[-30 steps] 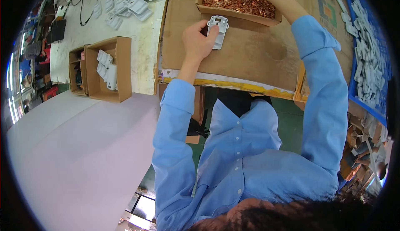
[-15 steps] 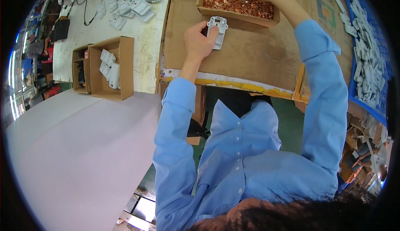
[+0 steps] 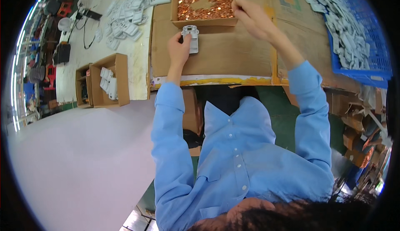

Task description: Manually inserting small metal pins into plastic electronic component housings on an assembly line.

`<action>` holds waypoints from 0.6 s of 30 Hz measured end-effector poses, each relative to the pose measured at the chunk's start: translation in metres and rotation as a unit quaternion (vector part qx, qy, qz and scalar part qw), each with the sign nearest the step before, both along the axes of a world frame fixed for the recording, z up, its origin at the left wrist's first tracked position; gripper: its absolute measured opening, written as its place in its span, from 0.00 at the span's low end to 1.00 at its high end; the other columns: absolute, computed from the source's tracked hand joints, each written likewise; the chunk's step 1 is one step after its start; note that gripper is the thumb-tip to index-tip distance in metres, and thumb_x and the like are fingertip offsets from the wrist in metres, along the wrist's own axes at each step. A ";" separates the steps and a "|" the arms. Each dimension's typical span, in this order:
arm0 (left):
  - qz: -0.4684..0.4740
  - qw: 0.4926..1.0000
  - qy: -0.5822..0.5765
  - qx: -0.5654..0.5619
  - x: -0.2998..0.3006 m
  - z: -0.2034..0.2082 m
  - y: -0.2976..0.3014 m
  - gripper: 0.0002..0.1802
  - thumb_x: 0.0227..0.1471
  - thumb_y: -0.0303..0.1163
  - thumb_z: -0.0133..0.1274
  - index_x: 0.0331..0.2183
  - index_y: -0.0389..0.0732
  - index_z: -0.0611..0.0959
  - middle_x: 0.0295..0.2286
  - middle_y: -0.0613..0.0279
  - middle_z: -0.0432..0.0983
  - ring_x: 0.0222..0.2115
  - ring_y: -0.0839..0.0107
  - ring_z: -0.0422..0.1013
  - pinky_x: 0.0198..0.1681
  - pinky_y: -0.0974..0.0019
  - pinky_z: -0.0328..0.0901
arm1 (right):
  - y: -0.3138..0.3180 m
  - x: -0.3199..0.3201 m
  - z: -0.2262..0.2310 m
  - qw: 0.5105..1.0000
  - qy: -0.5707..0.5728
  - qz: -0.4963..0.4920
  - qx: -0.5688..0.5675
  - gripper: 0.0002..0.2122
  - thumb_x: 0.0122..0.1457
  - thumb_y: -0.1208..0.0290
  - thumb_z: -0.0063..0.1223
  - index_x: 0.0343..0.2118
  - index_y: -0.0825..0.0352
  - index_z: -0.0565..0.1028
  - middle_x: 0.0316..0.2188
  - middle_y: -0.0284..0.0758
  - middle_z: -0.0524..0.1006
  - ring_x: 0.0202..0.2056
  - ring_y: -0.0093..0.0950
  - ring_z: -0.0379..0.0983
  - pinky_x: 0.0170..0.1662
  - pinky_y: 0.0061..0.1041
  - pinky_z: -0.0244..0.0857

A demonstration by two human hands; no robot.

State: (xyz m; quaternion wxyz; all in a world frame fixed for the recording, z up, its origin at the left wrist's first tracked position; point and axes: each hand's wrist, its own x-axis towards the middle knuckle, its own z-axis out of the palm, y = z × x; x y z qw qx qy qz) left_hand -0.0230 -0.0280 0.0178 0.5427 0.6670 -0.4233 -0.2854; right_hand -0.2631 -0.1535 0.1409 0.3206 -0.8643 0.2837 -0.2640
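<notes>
My left hand (image 3: 178,51) grips a white plastic housing (image 3: 193,44) by its left side, thumb on top, over the brown cardboard table cover (image 3: 233,60). The housing has an open, compartmented face turned up and a slot at its far end. Just beyond it stands a shallow cardboard box (image 3: 204,23) of small, shiny copper-coloured metal pieces (image 3: 187,11), with a bare patch in the middle. My right hand (image 3: 255,21) is beside the box's right wall, its fingers pinched together. Whatever lies between those fingertips is too small to make out.
White housings (image 3: 129,21) lie heaped on the pale table at left. Nearer, a cardboard box (image 3: 122,81) holds several more. At right, a blue plastic basket (image 3: 362,76) is full of white parts. Another person's gloved hand (image 3: 84,0) is at far left by a black device (image 3: 92,14).
My right hand has come out of the box of copper-coloured pieces and back toward me. My left hand keeps hold of the housing. The whole view has shifted.
</notes>
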 end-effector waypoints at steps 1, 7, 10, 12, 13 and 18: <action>-0.001 0.995 0.095 -0.018 -0.011 0.006 0.004 0.11 0.54 0.33 0.54 0.33 0.34 0.84 0.23 0.65 0.79 0.22 0.76 0.71 0.27 0.67 0.65 | 0.016 -0.012 0.002 1.000 -0.014 -0.004 0.012 0.05 0.60 0.71 0.46 0.33 0.67 0.69 0.26 0.41 0.71 0.29 0.38 0.69 0.35 0.34 0.64; -0.088 0.985 0.148 0.033 -0.133 0.046 0.059 0.12 0.61 0.33 0.49 0.36 0.34 0.81 0.25 0.65 0.76 0.26 0.80 0.69 0.31 0.71 0.65 | 0.112 -0.062 -0.008 0.995 -0.061 -0.071 0.021 0.02 0.57 0.76 0.46 0.32 0.68 0.68 0.24 0.41 0.68 0.26 0.38 0.67 0.31 0.32 0.61; -0.107 0.987 0.120 0.006 -0.179 0.068 0.082 0.12 0.63 0.32 0.45 0.38 0.34 0.78 0.26 0.62 0.76 0.28 0.78 0.70 0.32 0.70 0.66 | 0.141 -0.077 -0.019 0.994 -0.037 -0.079 -0.060 0.03 0.57 0.73 0.49 0.31 0.66 0.69 0.28 0.40 0.71 0.29 0.45 0.71 0.31 0.40 0.65; -0.108 0.988 0.111 -0.018 -0.194 0.067 0.090 0.12 0.63 0.32 0.44 0.39 0.34 0.78 0.26 0.61 0.76 0.28 0.77 0.70 0.33 0.70 0.66 | 0.153 -0.085 -0.018 0.993 -0.014 -0.087 -0.081 0.04 0.55 0.73 0.50 0.31 0.66 0.69 0.29 0.39 0.70 0.29 0.42 0.70 0.31 0.38 0.64; -0.104 0.988 0.103 -0.042 -0.199 0.068 0.093 0.11 0.63 0.31 0.44 0.40 0.35 0.77 0.26 0.60 0.76 0.28 0.76 0.70 0.33 0.70 0.66 | 0.157 -0.089 -0.019 0.987 0.004 -0.101 -0.128 0.04 0.54 0.74 0.51 0.30 0.66 0.69 0.29 0.38 0.69 0.29 0.41 0.70 0.31 0.37 0.64; -0.131 0.988 0.086 -0.008 -0.214 0.075 0.109 0.13 0.61 0.28 0.41 0.44 0.35 0.76 0.31 0.58 0.77 0.31 0.74 0.70 0.36 0.71 0.65 | 0.175 -0.102 -0.022 0.967 0.013 -0.142 -0.210 0.05 0.50 0.74 0.54 0.27 0.66 0.69 0.29 0.37 0.68 0.31 0.37 0.69 0.33 0.34 0.64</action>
